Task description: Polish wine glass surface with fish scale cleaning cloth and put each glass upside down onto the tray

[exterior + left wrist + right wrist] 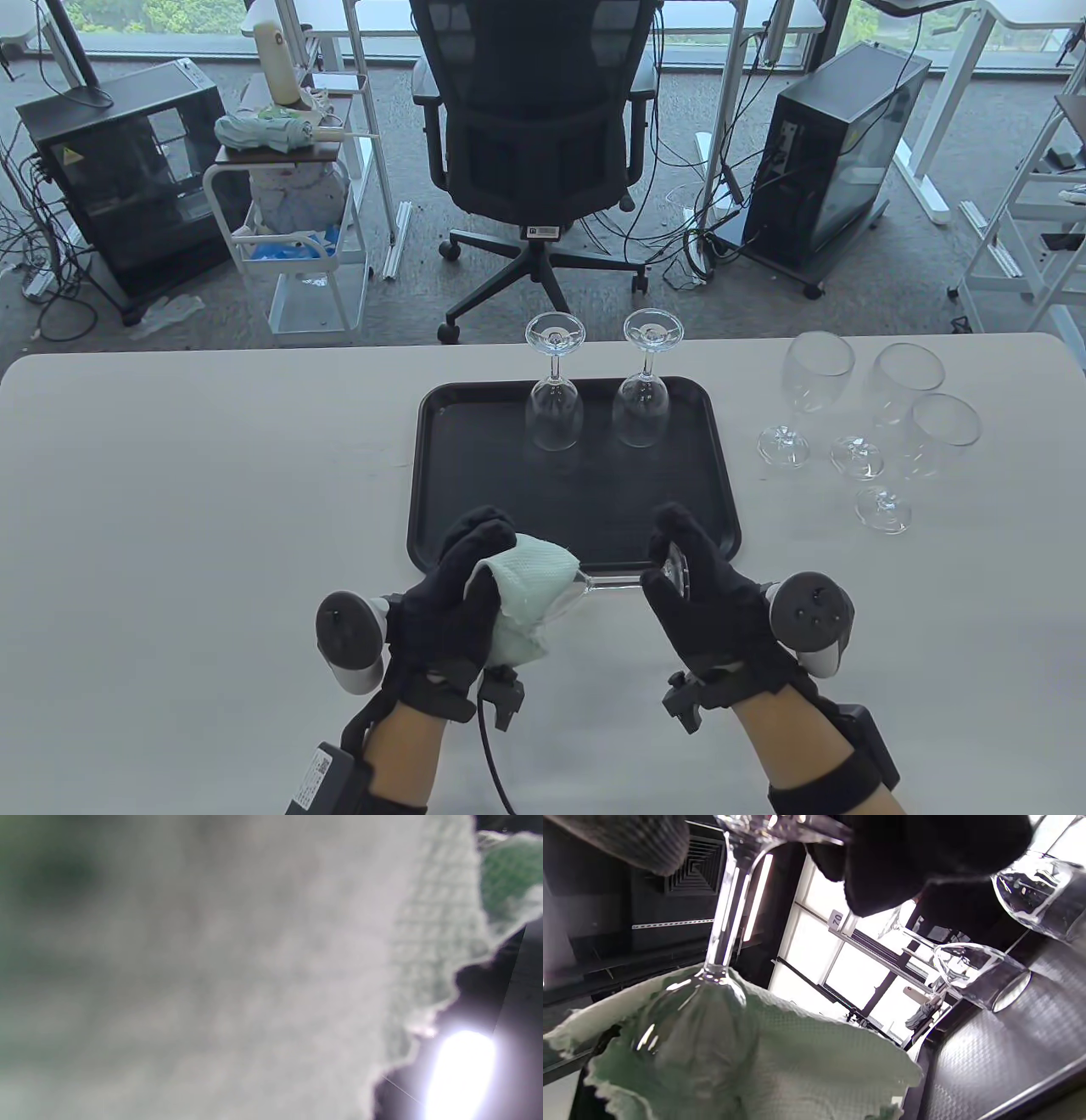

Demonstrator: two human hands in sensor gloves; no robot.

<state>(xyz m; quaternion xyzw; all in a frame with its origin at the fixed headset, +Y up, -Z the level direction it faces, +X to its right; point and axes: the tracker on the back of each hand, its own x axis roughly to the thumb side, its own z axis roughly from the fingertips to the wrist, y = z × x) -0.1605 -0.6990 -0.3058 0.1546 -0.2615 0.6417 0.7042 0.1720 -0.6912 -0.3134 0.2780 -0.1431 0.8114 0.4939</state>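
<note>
A wine glass (611, 583) lies sideways in the air between my hands, just in front of the black tray (475, 509). My left hand (462, 586) wraps the pale green fish scale cloth (530, 598) around its bowl. My right hand (691, 586) grips the glass's foot (676, 570). In the right wrist view the stem (729, 912) runs down into the bowl (691, 1027) wrapped in the cloth (814, 1065). The cloth (254, 976) fills the left wrist view. Two polished glasses (554, 407) (642, 399) stand upside down at the tray's far edge.
Three upright wine glasses (810, 382) (899, 390) (937, 441) stand on the white table (170, 509) to the right of the tray. Beyond the far table edge are an office chair (539, 136), a cart (288, 238) and computer cases.
</note>
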